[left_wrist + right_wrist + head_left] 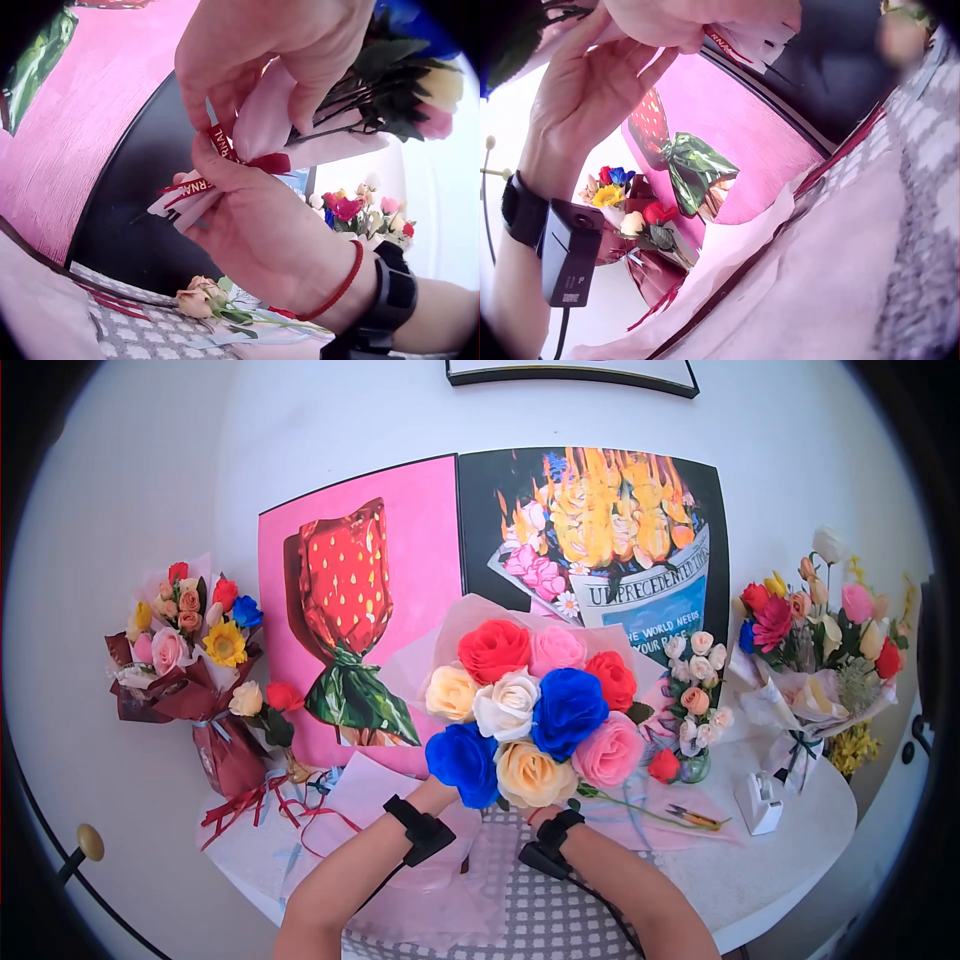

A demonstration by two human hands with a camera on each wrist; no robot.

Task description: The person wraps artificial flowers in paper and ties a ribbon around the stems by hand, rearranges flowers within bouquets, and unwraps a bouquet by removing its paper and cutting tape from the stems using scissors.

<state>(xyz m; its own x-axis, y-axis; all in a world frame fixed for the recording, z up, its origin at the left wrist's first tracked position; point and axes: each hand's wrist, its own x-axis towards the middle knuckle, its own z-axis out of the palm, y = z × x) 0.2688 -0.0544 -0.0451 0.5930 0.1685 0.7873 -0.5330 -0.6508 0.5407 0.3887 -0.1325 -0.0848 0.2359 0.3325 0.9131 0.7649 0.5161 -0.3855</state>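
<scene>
Fingers: those of the left hand (277, 52) curl at the red ribbon (217, 142), pinching it; those of the right hand (255, 217) wrap the paper-covered stems (191, 206), thumb pressed on the ribbon.
Bouquet: red, blue, pink, white and cream blooms (540, 720) in pale pink paper (412, 665), raised between both arms over the surface (810, 830).
Ribbon: gold letters, "ERNAL" legible, crossing at the bouquet's neck.
Flanks: a burgundy-wrapped bouquet (215, 750) at left, a pale-wrapped one (830, 700) at right.
Right side: white tape dispenser (762, 805), orange-handled tool (697, 818).
</scene>
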